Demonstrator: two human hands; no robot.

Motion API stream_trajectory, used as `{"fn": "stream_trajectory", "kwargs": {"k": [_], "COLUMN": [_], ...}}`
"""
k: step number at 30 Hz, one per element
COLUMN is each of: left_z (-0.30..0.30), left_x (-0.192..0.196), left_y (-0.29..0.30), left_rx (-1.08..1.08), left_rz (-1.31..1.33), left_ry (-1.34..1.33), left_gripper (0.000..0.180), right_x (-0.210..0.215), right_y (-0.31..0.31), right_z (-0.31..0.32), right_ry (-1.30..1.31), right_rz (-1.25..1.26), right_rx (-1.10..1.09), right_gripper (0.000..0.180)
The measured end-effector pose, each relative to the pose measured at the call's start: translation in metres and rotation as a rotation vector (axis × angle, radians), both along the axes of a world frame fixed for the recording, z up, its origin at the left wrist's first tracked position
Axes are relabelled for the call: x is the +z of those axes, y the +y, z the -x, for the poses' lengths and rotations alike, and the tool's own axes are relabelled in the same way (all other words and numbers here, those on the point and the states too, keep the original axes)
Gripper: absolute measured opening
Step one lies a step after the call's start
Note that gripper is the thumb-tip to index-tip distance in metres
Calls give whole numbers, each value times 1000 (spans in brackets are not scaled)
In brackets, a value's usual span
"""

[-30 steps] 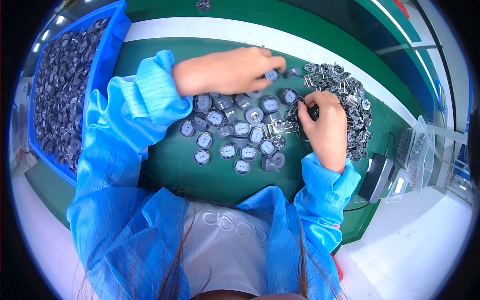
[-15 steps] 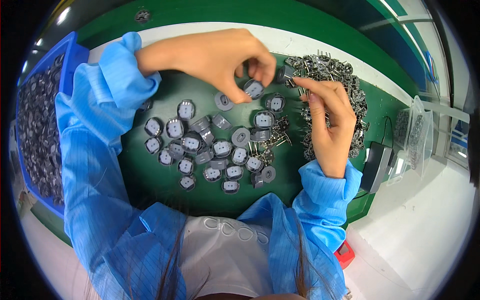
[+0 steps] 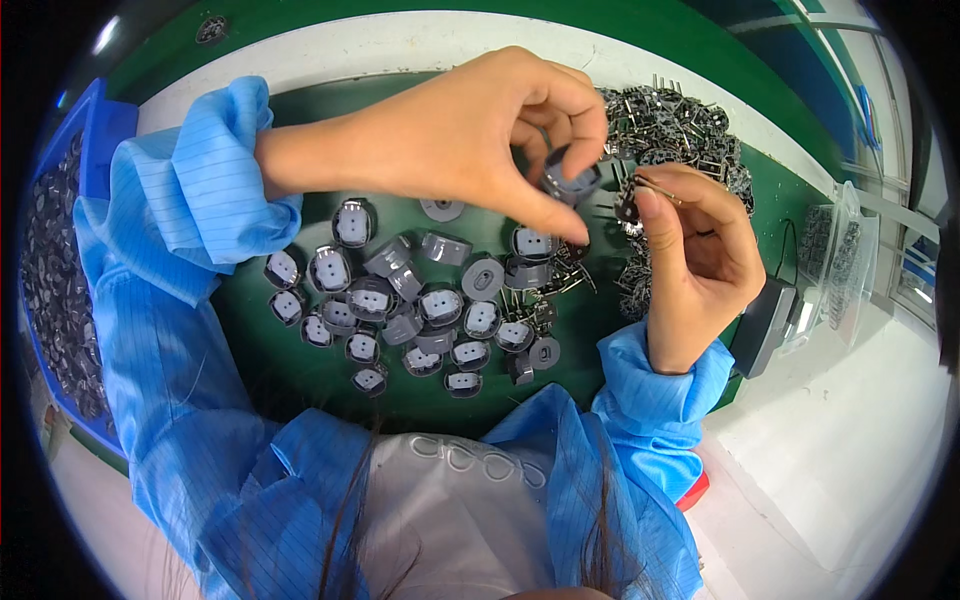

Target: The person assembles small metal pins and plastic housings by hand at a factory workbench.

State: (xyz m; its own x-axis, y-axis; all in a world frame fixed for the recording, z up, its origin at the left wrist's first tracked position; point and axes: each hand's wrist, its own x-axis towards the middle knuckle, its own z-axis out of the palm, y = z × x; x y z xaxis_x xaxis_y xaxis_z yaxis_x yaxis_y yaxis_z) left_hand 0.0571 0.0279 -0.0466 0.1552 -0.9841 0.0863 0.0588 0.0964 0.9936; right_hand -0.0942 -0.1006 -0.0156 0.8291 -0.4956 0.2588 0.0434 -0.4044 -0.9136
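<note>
My left hand [image 3: 500, 130] reaches in over the table, its thumb and fingers closed around a grey round plastic cap [image 3: 572, 182], slightly blurred. Just right of it, my right hand [image 3: 705, 255] pinches a small dark part with metal prongs [image 3: 628, 205] between thumb and forefinger. Only a small gap separates the two pieces. Below my hands lies a loose group of similar grey caps [image 3: 438, 303], many showing pale inner faces. Among them, at the right, sit several pronged parts [image 3: 540, 312]. Part of the group is hidden under my left hand.
A large heap of pronged metal parts [image 3: 680, 120] lies at the back right of the green table [image 3: 320, 385]. To the left stands a blue bin [image 3: 95, 140] full of dark caps. At the right are a black box [image 3: 765, 325] and a clear plastic container [image 3: 835, 270].
My left hand has moved right with a grey cap, closer to my right hand. My right hand has shifted slightly right and down, and a pronged part now shows in its fingertips.
</note>
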Motion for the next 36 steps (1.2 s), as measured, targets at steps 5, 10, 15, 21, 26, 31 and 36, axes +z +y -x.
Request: {"fn": "stream_trajectory", "kwargs": {"k": [5, 10, 15, 21, 26, 31, 36], "left_z": [0, 11, 13, 17, 13, 13, 11], "left_x": [-2, 17, 9, 8, 4, 6, 9], "left_y": [3, 8, 10, 7, 6, 9, 10], "left_rx": [58, 148, 152, 142, 181, 179, 154], "left_rz": [34, -43, -62, -29, 6, -36, -76], "left_ry": [-220, -41, -45, 3, -8, -54, -67], "left_gripper": [23, 28, 27, 26, 29, 26, 26], "right_x": [-4, -2, -11, -12, -13, -17, -18], "right_y": [0, 2, 6, 7, 10, 7, 9], "right_z": [-4, -2, -5, -6, -7, -7, -6], "right_ry": [31, 9, -60, -139, -125, -140, -139], "right_rz": [231, 140, 210, 413, 128, 407, 408], "right_rx": [52, -1, 16, -39, -31, -21, -48], "right_gripper": [13, 14, 15, 15, 15, 16, 18]}}
